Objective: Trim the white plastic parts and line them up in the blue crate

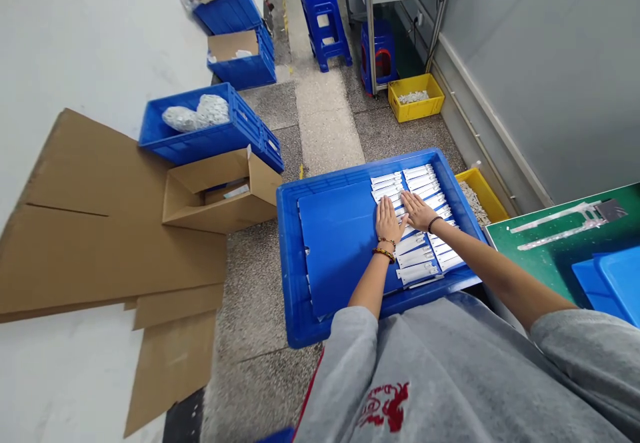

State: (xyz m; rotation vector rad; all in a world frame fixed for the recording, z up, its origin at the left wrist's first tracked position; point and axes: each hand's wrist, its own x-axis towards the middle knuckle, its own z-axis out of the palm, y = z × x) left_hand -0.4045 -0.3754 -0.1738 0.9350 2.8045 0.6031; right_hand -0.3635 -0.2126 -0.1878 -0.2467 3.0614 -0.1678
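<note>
Both my hands rest on flat white strip-like pieces laid in two columns inside a blue tray. My left hand lies flat with fingers extended over the left column. Just right of it, my right hand is stretched out flat across the middle of the rows, its fingertips close to the left hand. Under the pieces and to their left is a blue sheet. The strips directly beneath my palms are hidden.
Left of the tray stand an open cardboard box, a blue crate with wrapped bundles and large cardboard sheets. On the right are a green table and a yellow bin. A blue stool stands ahead.
</note>
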